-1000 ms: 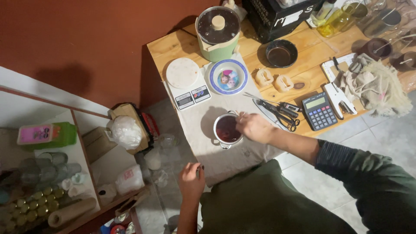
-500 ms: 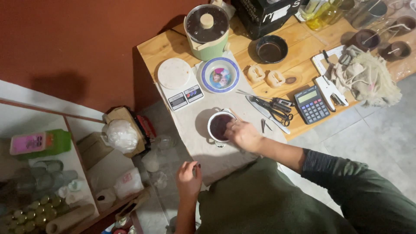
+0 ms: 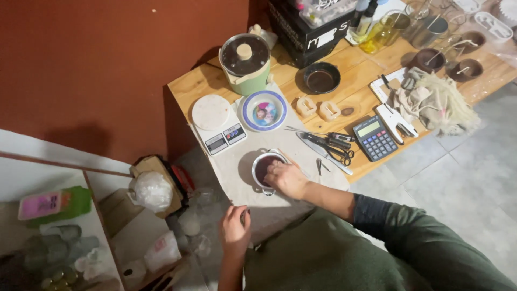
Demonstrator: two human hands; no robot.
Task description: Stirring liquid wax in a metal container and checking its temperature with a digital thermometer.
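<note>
My right hand (image 3: 285, 178) rests over a small metal pot (image 3: 264, 170) with dark contents, fingers curled at its rim; whether it grips anything is unclear. The pot stands on a pale cloth (image 3: 237, 172) at the wooden table's near corner. My left hand (image 3: 235, 223) hovers below the table edge, fingers loosely curled around something small and dark that I cannot make out. Just right of the pot lie scissors (image 3: 336, 148), a knife (image 3: 318, 148) and tweezers (image 3: 322, 166).
On the table (image 3: 186, 89) are a kitchen scale (image 3: 215, 121), a patterned plate (image 3: 264, 110), a green lidded cooker (image 3: 246, 62), a black bowl (image 3: 321, 79), a calculator (image 3: 375, 137) and a rag bundle (image 3: 439, 105). Bags and glass jars crowd the floor at left (image 3: 153, 191).
The view has swung so the table sits further right and up. My right hand has stayed on the pot. My left hand has stayed near the table edge.
</note>
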